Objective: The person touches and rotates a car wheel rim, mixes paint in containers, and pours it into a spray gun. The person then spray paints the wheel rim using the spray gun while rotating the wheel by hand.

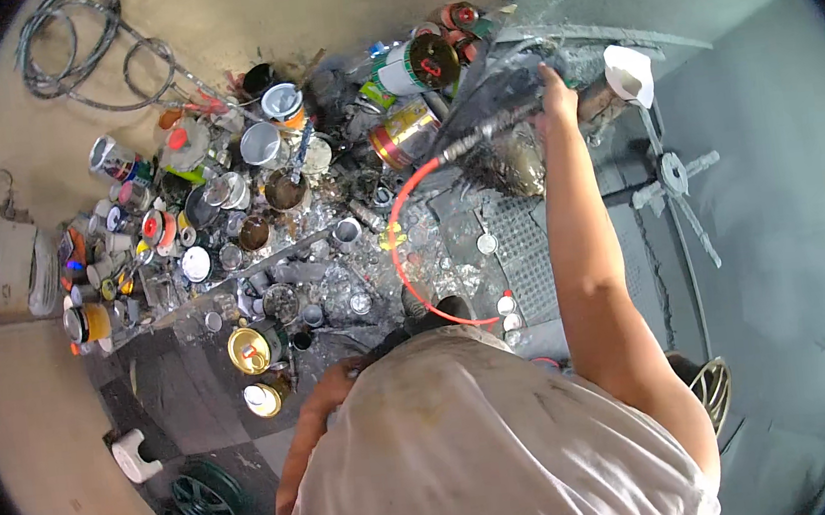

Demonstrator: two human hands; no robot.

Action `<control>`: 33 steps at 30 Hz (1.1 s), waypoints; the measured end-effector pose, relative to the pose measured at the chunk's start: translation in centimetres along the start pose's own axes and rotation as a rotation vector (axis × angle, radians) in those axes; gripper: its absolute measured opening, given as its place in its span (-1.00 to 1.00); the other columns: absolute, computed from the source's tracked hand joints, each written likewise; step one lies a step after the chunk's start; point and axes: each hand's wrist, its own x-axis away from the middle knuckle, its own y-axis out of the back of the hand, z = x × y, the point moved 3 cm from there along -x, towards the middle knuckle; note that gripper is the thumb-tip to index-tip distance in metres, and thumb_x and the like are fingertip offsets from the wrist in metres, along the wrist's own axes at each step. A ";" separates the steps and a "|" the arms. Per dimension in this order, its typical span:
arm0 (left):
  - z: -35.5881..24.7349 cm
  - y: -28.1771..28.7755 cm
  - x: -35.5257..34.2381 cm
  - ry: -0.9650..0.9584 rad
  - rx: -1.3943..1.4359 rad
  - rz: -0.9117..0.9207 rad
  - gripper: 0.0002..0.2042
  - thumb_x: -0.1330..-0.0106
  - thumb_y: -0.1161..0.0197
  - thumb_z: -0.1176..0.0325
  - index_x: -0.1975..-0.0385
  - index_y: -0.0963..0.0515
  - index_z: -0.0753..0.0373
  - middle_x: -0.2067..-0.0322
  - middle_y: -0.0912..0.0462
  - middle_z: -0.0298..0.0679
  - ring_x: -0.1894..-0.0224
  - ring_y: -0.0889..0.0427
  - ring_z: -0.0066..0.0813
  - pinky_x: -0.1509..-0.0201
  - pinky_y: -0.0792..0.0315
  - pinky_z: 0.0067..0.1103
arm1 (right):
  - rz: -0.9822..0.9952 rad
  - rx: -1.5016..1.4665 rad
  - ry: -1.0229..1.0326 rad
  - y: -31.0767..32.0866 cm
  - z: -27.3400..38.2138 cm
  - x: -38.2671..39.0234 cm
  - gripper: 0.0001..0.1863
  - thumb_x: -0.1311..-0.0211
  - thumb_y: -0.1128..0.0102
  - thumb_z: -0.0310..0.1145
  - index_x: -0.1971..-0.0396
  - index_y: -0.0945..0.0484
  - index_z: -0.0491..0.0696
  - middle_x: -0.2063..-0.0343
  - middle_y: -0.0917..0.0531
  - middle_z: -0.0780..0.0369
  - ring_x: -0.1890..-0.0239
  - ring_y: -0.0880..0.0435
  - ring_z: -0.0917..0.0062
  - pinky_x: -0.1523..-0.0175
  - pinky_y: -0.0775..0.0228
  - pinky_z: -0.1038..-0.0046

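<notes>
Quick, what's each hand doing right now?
Left hand: can't tell; its fingers aren't clear.
Right hand: by the red hose's metal end; whether it grips can't be told.

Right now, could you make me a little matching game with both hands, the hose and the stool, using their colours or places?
1. Right hand
2. Hose
3. Stool
4. Left hand

A. White, at the lower left
B. Low, at the left side of the shirt
C. At the end of the outstretched arm
D. Red and curving

Pairs: 1-C, 2-D, 3-A, 4-B
</notes>
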 end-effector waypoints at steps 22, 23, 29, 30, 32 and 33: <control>-2.9 18.8 -24.7 -0.284 0.434 -1.341 0.27 0.19 -0.74 0.32 -0.50 0.11 0.32 -0.40 -0.29 0.11 -0.43 -0.32 -0.11 -0.50 -0.22 -0.38 | 0.438 0.332 0.396 0.5 -2.8 9.7 -0.11 -0.33 -0.29 -0.38 -0.55 0.04 -0.01 -0.45 -0.19 0.12 -0.38 -0.36 0.26 -0.37 -0.31 0.21; -2.8 18.7 -26.4 -0.281 0.442 -1.337 0.27 0.19 -0.74 0.32 -0.50 0.11 0.32 -0.40 -0.29 0.11 -0.43 -0.32 -0.11 -0.50 -0.22 -0.38 | 0.507 0.379 0.501 1.4 -3.4 12.2 -0.08 -0.33 -0.29 -0.39 -0.56 0.09 -0.01 -0.47 -0.16 0.12 -0.38 -0.35 0.25 -0.37 -0.30 0.26; -2.3 20.9 -31.4 -0.350 0.556 -1.550 0.28 0.28 -0.76 0.36 -0.49 0.03 0.30 -0.35 -0.35 0.07 -0.37 -0.38 -0.07 -0.49 -0.24 -0.35 | 0.892 0.830 0.187 9.1 -7.8 23.8 -0.07 -0.25 -0.25 -0.62 -0.55 0.06 -0.06 -0.48 -0.17 0.07 -0.20 -0.55 0.30 -0.05 -0.59 0.37; -4.1 20.8 -31.7 -0.301 0.507 -1.572 0.20 0.29 -0.75 0.37 -0.44 -0.08 0.28 -0.26 -0.45 0.02 -0.28 -0.47 -0.10 -0.42 -0.33 -0.35 | 0.889 0.904 0.112 11.1 -8.9 23.8 -0.06 -0.17 -0.27 -0.69 -0.52 0.00 -0.09 -0.46 -0.19 0.04 -0.16 -0.60 0.28 -0.01 -0.64 0.36; -4.6 21.5 -31.6 -0.318 0.550 -1.560 0.16 0.29 -0.75 0.37 -0.41 -0.12 0.27 -0.23 -0.47 0.00 -0.25 -0.49 -0.11 -0.40 -0.35 -0.36 | 0.876 1.009 0.045 12.7 -10.5 23.9 -0.17 -0.10 -0.32 -0.72 -0.42 -0.22 -0.17 -0.37 -0.33 0.00 -0.06 -0.69 0.27 0.07 -0.70 0.38; -4.4 21.7 -31.6 -0.338 0.589 -1.545 0.12 0.28 -0.74 0.37 -0.38 -0.17 0.26 -0.20 -0.49 -0.02 -0.23 -0.51 -0.13 -0.38 -0.37 -0.36 | 0.886 1.012 0.048 12.8 -10.7 23.5 -0.17 -0.10 -0.32 -0.72 -0.42 -0.22 -0.17 -0.37 -0.33 0.00 -0.06 -0.69 0.27 0.07 -0.70 0.38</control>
